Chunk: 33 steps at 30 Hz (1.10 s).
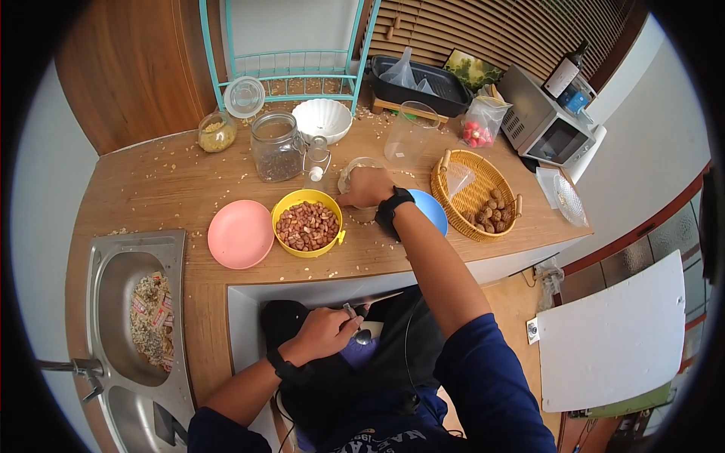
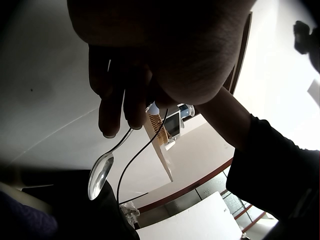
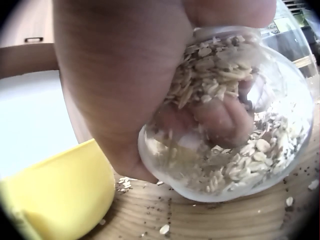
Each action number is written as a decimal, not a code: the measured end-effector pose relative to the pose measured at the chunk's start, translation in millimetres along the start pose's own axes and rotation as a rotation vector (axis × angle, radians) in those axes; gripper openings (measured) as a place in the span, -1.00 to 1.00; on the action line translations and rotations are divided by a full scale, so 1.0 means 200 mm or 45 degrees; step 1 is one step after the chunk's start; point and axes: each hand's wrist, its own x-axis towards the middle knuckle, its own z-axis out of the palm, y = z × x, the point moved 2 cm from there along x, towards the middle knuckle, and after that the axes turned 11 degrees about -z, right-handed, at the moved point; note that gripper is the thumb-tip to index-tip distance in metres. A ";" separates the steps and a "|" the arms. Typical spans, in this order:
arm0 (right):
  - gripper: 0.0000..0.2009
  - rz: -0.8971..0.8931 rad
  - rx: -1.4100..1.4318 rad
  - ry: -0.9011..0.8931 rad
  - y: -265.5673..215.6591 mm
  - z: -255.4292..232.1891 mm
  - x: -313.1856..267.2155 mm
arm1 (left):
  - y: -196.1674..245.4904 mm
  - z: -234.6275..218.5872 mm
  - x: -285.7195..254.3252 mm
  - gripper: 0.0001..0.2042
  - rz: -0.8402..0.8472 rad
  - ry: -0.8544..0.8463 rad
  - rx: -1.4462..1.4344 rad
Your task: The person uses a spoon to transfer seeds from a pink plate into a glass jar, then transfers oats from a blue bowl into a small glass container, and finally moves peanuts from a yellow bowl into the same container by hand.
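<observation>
A glass jar of oat flakes (image 3: pixel 260 155) fills much of the right wrist view; my right hand (image 3: pixel 120 80) grips it, fingers showing through the glass. In the head view my right hand (image 1: pixel 368 186) covers most of that jar (image 1: pixel 349 170), between the yellow bowl of nuts (image 1: pixel 307 223) and a blue plate (image 1: pixel 430 211). My left hand (image 1: pixel 326 332), low over the lap, holds a metal spoon (image 1: pixel 363 336). The left wrist view shows the spoon (image 2: pixel 101 175) hanging bowl-down from the fingers of my left hand (image 2: pixel 150 65).
A pink plate (image 1: pixel 241 234) lies left of the yellow bowl. Behind stand a jar of dark seeds (image 1: pixel 276 151), a small bottle (image 1: pixel 318 160), a white bowl (image 1: pixel 322 121) and a clear pitcher (image 1: pixel 410 136). A wicker basket (image 1: pixel 451 208) holds walnuts. Flakes are scattered on the counter (image 1: pixel 174 181); left is a sink (image 1: pixel 113 302).
</observation>
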 end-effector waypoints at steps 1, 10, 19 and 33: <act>-0.37 0.016 -0.001 -0.009 0.01 0.00 -0.01 | 0.01 0.00 0.00 -0.75 -0.012 -0.014 0.005; -0.32 -0.121 -0.073 0.280 0.05 0.07 0.02 | 0.01 0.00 0.00 -0.73 -0.011 -0.019 0.020; -0.29 -0.037 -0.009 0.176 0.05 0.06 0.04 | 0.02 -0.01 0.00 -0.73 0.007 -0.006 0.035; -0.34 -0.035 -0.027 0.169 0.04 0.05 0.03 | 0.02 0.00 0.00 -0.74 0.000 -0.029 0.061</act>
